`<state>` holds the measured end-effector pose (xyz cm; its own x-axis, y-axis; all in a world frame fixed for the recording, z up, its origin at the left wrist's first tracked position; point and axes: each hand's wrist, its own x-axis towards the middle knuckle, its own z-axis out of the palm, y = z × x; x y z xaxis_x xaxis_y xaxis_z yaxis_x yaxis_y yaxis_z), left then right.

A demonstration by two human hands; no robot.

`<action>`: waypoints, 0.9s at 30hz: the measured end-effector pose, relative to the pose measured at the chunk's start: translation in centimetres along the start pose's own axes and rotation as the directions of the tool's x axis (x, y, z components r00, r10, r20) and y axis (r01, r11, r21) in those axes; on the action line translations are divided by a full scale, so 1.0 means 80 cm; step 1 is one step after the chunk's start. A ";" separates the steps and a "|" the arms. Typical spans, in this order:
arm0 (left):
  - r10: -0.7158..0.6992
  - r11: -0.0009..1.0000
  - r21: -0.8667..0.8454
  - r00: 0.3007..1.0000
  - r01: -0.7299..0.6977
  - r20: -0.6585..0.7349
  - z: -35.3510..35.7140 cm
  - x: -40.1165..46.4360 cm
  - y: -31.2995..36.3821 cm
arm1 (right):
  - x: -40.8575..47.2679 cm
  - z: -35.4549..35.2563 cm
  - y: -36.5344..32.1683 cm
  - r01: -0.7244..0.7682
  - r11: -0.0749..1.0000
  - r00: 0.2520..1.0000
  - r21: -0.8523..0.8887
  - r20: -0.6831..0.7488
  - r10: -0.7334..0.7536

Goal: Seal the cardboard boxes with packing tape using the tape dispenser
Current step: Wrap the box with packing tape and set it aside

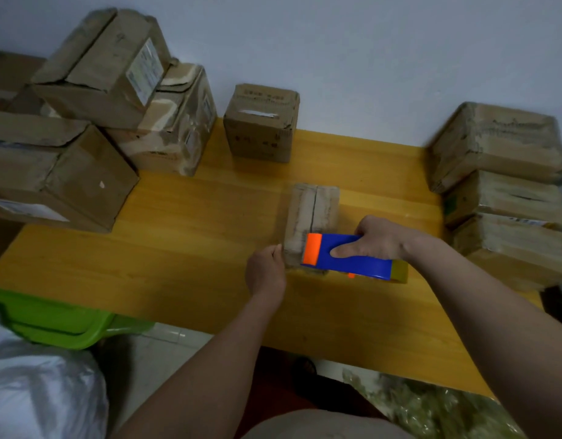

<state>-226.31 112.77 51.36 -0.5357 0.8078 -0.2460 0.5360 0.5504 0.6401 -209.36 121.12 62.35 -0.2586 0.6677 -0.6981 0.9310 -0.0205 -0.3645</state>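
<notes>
The small brown cardboard box [311, 217] with a centre seam along its top sat on the yellow wooden table [184, 248], just past the middle toward twelve o'clock. The right hand [379, 237] gripped the blue and orange plastic tape dispenser [343, 255], thumb laid flat along its side, its orange nose touching the box's near end at six o'clock. The left hand [265, 270] pinched the box's near corner at nine o'clock, fingers curled. To do this well, that hand should probably steady the box while the dispenser is drawn straight along the seam toward twelve o'clock, pressed down firmly. Larger worn cardboard boxes [92, 80] stood stacked at ten o'clock, taped flat parcels [498, 144] at two
</notes>
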 end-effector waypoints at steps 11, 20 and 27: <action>0.619 0.509 0.532 0.718 -0.676 0.320 0.004 -0.008 -0.045 | 0.003 0.001 0.005 -0.014 1.000 1.000 -0.001 0.017 0.014; 0.481 0.475 0.611 0.768 -0.634 0.423 -0.007 -0.005 -0.045 | -0.028 -0.021 0.083 -0.056 0.998 0.993 -0.036 0.099 0.059; 0.466 0.496 0.584 0.764 -0.643 0.446 -0.007 -0.011 -0.038 | -0.029 -0.017 0.105 -0.137 0.991 0.985 -0.010 0.103 0.137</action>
<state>-227.83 110.25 50.01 0.1313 0.9679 -0.2141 0.9911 -0.1233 0.0506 -200.57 120.38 61.73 -0.1536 0.5782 -0.8013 0.9601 -0.1043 -0.2594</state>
